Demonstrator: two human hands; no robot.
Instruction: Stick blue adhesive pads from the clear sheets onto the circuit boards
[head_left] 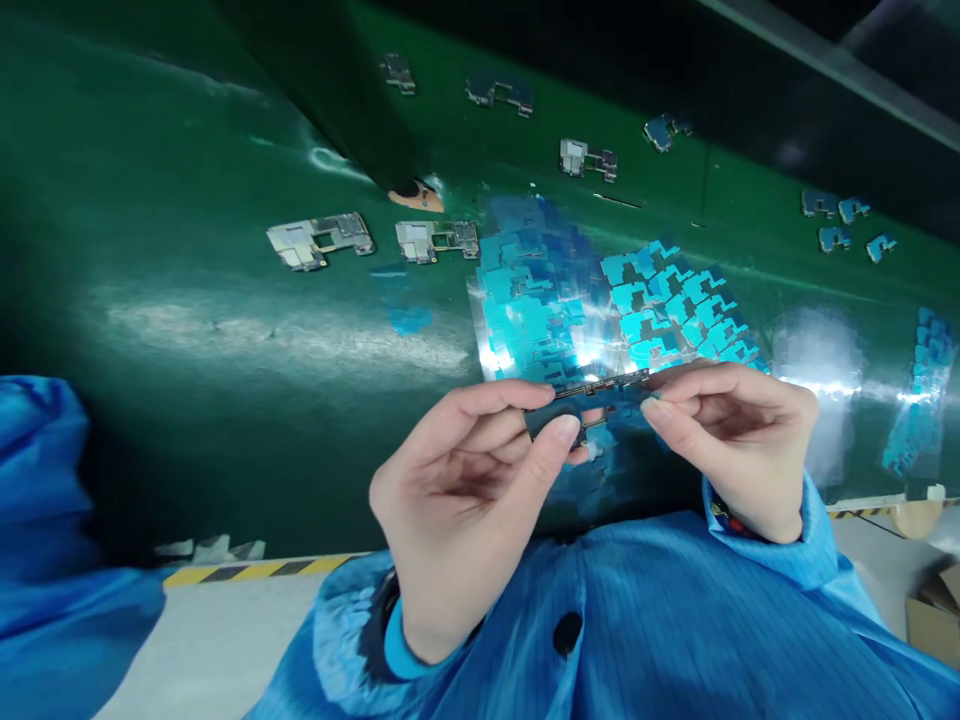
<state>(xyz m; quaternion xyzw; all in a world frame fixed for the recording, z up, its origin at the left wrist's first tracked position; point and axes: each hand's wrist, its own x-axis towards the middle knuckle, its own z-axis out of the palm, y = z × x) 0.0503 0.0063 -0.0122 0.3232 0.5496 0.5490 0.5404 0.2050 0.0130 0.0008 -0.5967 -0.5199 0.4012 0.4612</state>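
Note:
My left hand point(465, 490) and my right hand point(731, 435) together hold a small circuit board point(592, 395) edge-on, just above the near edge of a green conveyor belt point(187, 300). The left thumb and fingers pinch its left end. The fingertips of the right hand grip its right end. Right behind the board lie clear sheets covered with several cyan stickers point(600, 300). Both wrists wear blue sleeves.
Two bare circuit boards point(319, 240) point(436, 240) lie on the belt at the left. More boards point(589, 160) and blue-covered ones point(844, 220) sit farther back. Another sticker sheet point(922, 400) lies at the right. A person's blue sleeve point(45, 540) is at the near left. A cardboard box point(934, 610) stands at the lower right.

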